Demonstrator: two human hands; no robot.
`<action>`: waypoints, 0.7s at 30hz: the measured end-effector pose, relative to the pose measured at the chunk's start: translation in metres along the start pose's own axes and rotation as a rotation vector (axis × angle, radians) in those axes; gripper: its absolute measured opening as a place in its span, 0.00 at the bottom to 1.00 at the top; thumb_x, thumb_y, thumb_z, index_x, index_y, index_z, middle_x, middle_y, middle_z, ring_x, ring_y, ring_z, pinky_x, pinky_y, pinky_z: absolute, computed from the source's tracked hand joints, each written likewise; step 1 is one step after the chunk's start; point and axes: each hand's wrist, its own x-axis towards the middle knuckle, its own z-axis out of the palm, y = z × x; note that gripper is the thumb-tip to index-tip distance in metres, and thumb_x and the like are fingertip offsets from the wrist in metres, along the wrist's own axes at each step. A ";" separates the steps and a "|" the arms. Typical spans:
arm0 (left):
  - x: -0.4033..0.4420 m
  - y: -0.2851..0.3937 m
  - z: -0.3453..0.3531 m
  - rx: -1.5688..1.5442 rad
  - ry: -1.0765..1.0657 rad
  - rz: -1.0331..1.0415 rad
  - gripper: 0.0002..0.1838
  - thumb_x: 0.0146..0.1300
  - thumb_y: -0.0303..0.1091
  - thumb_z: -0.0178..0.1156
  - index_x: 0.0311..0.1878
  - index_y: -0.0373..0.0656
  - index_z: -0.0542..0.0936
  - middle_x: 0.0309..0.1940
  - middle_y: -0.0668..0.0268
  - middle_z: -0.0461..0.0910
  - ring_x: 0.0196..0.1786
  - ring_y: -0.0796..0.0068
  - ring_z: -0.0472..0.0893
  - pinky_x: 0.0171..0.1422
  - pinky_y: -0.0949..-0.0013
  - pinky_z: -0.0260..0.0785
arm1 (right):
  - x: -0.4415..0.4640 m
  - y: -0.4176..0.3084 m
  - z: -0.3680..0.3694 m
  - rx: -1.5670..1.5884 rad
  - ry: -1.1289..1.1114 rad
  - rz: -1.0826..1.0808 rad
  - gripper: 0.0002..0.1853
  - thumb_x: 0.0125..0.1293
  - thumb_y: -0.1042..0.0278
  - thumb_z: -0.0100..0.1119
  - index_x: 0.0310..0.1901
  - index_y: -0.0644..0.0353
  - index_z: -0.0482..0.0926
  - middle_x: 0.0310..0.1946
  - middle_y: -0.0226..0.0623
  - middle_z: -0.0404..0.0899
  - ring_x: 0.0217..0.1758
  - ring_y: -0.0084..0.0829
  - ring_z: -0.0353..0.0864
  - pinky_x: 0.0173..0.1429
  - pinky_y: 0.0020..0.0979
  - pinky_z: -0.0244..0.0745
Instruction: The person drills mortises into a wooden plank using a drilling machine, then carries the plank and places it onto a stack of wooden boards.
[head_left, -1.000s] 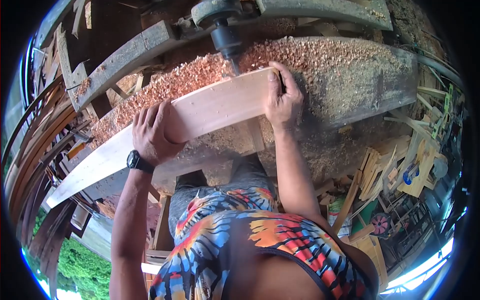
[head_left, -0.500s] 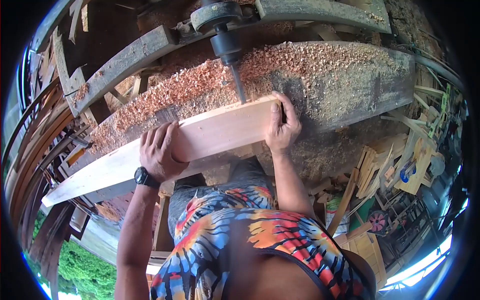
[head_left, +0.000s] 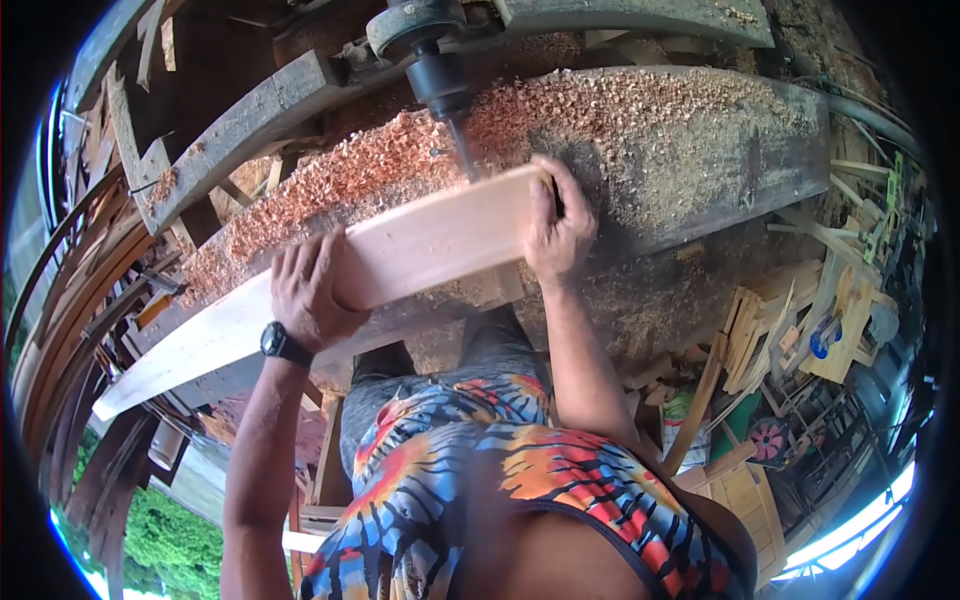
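Observation:
A long pale wooden board [head_left: 430, 245] lies slanted across the bench, its narrower end far to the left. My left hand [head_left: 315, 290], with a black watch on the wrist, wraps over the board's near edge around its middle. At the right end my right hand [head_left: 560, 225] grips the board, thumb on the face and forefinger over the far corner. A black drill chuck [head_left: 438, 82] holds a slim drill bit [head_left: 462, 150], which comes down at the board's far edge. The bit's tip is hidden there.
Wood chips and sawdust [head_left: 400, 150] lie heaped along the dark workbench [head_left: 720, 215]. Curved timber pieces [head_left: 250, 130] stand behind it. Offcuts [head_left: 745, 335] and a small fan [head_left: 768, 440] are at right; long bent strips [head_left: 85, 290] crowd the left.
The board has shifted slightly away from me and tilted, so its far edge surface shows less beside the bit. Both hands keep their hold. The whole view has moved a little.

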 end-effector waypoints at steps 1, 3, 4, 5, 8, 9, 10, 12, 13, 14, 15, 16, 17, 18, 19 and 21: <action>-0.007 0.004 0.003 -0.037 0.000 0.005 0.54 0.39 0.41 0.82 0.76 0.44 0.75 0.61 0.57 0.83 0.60 0.51 0.83 0.66 0.47 0.70 | -0.011 -0.003 -0.008 -0.015 -0.005 0.020 0.14 0.78 0.64 0.67 0.60 0.58 0.87 0.52 0.44 0.92 0.56 0.46 0.91 0.62 0.43 0.83; -0.013 0.010 0.003 -0.072 -0.016 0.004 0.53 0.38 0.40 0.81 0.75 0.44 0.76 0.62 0.56 0.83 0.60 0.51 0.83 0.65 0.48 0.71 | -0.024 -0.002 -0.014 -0.032 0.006 0.027 0.14 0.78 0.65 0.67 0.60 0.59 0.87 0.52 0.44 0.92 0.56 0.46 0.91 0.62 0.43 0.83; -0.014 0.012 0.002 -0.074 -0.021 0.005 0.53 0.38 0.40 0.81 0.74 0.44 0.76 0.62 0.56 0.83 0.60 0.51 0.83 0.65 0.48 0.71 | -0.028 -0.002 -0.016 -0.037 0.009 0.027 0.14 0.78 0.66 0.67 0.60 0.59 0.87 0.52 0.44 0.92 0.56 0.46 0.91 0.62 0.43 0.83; -0.014 0.012 0.003 -0.081 -0.028 0.000 0.54 0.36 0.40 0.81 0.74 0.43 0.76 0.62 0.55 0.83 0.60 0.50 0.83 0.66 0.47 0.70 | -0.029 -0.002 -0.016 -0.046 0.010 0.045 0.14 0.78 0.66 0.67 0.60 0.59 0.87 0.52 0.43 0.92 0.55 0.46 0.91 0.62 0.42 0.83; -0.014 0.009 0.002 -0.082 -0.041 -0.016 0.56 0.33 0.39 0.82 0.75 0.41 0.75 0.63 0.53 0.82 0.61 0.48 0.82 0.68 0.46 0.70 | -0.027 -0.004 -0.018 -0.067 -0.026 0.030 0.14 0.82 0.67 0.63 0.62 0.62 0.86 0.57 0.41 0.92 0.60 0.38 0.91 0.65 0.37 0.84; -0.013 0.009 0.001 -0.081 -0.045 -0.017 0.56 0.33 0.39 0.82 0.75 0.41 0.75 0.63 0.54 0.83 0.61 0.48 0.83 0.68 0.46 0.70 | -0.026 -0.004 -0.015 -0.045 -0.016 0.044 0.14 0.82 0.66 0.63 0.62 0.62 0.86 0.57 0.41 0.92 0.60 0.38 0.91 0.64 0.37 0.84; -0.012 0.009 0.000 -0.083 -0.049 -0.016 0.55 0.33 0.39 0.82 0.74 0.41 0.76 0.63 0.54 0.83 0.61 0.48 0.83 0.68 0.46 0.70 | -0.024 -0.004 -0.012 -0.048 -0.008 0.037 0.14 0.80 0.66 0.64 0.61 0.61 0.86 0.55 0.42 0.92 0.59 0.40 0.91 0.64 0.38 0.84; -0.004 0.003 -0.002 -0.065 -0.023 -0.017 0.55 0.35 0.40 0.82 0.75 0.42 0.75 0.62 0.55 0.83 0.61 0.49 0.82 0.68 0.47 0.70 | -0.011 -0.004 -0.005 -0.057 0.011 0.015 0.13 0.78 0.66 0.67 0.58 0.59 0.87 0.53 0.43 0.92 0.57 0.44 0.91 0.63 0.41 0.84; 0.001 -0.002 -0.003 -0.049 -0.007 -0.016 0.54 0.37 0.40 0.82 0.75 0.42 0.76 0.62 0.55 0.83 0.61 0.50 0.82 0.68 0.48 0.70 | 0.000 -0.011 -0.002 -0.055 -0.013 0.048 0.13 0.78 0.65 0.67 0.59 0.60 0.87 0.52 0.45 0.92 0.56 0.45 0.92 0.62 0.41 0.84; 0.007 -0.006 -0.005 -0.031 0.010 -0.016 0.53 0.38 0.41 0.81 0.74 0.43 0.76 0.62 0.56 0.83 0.61 0.50 0.82 0.68 0.49 0.70 | 0.014 -0.016 0.004 -0.055 -0.024 0.030 0.14 0.78 0.65 0.67 0.59 0.60 0.87 0.52 0.45 0.92 0.55 0.45 0.92 0.61 0.41 0.84; 0.018 -0.008 -0.010 -0.048 -0.005 -0.049 0.54 0.38 0.42 0.82 0.75 0.43 0.76 0.62 0.56 0.83 0.62 0.51 0.82 0.69 0.49 0.70 | 0.030 -0.018 0.012 -0.054 -0.033 0.012 0.14 0.77 0.65 0.67 0.59 0.60 0.87 0.51 0.46 0.92 0.55 0.46 0.92 0.61 0.41 0.84; 0.021 -0.009 -0.010 -0.038 -0.009 -0.052 0.54 0.38 0.42 0.82 0.75 0.43 0.76 0.62 0.56 0.83 0.62 0.51 0.82 0.69 0.49 0.70 | 0.040 -0.017 0.017 -0.052 -0.041 -0.005 0.14 0.77 0.65 0.67 0.59 0.60 0.87 0.51 0.46 0.91 0.54 0.46 0.92 0.60 0.41 0.84; 0.021 -0.010 -0.011 -0.028 -0.014 -0.054 0.54 0.38 0.43 0.82 0.75 0.43 0.76 0.62 0.56 0.83 0.62 0.52 0.82 0.69 0.49 0.70 | 0.038 -0.006 0.020 -0.013 -0.029 -0.047 0.14 0.77 0.64 0.68 0.59 0.60 0.87 0.49 0.47 0.92 0.53 0.46 0.92 0.57 0.42 0.84; 0.023 -0.011 -0.011 -0.014 -0.016 -0.058 0.54 0.38 0.43 0.83 0.76 0.43 0.76 0.62 0.57 0.83 0.63 0.52 0.81 0.69 0.49 0.70 | 0.041 -0.006 0.022 -0.013 -0.030 -0.054 0.14 0.77 0.63 0.68 0.59 0.60 0.87 0.49 0.47 0.92 0.52 0.46 0.92 0.57 0.42 0.85; 0.022 -0.009 -0.011 -0.013 -0.009 -0.060 0.54 0.39 0.43 0.83 0.76 0.43 0.75 0.61 0.57 0.83 0.62 0.52 0.82 0.69 0.49 0.70 | 0.039 -0.007 0.021 -0.016 -0.031 -0.055 0.14 0.78 0.63 0.68 0.59 0.59 0.87 0.49 0.46 0.92 0.52 0.46 0.92 0.57 0.42 0.85; 0.019 -0.004 -0.011 -0.031 0.025 -0.043 0.54 0.38 0.43 0.83 0.76 0.43 0.75 0.61 0.57 0.83 0.62 0.52 0.82 0.69 0.49 0.70 | 0.032 -0.007 0.015 -0.031 -0.037 -0.037 0.15 0.78 0.63 0.67 0.59 0.59 0.87 0.49 0.46 0.92 0.52 0.46 0.92 0.58 0.42 0.85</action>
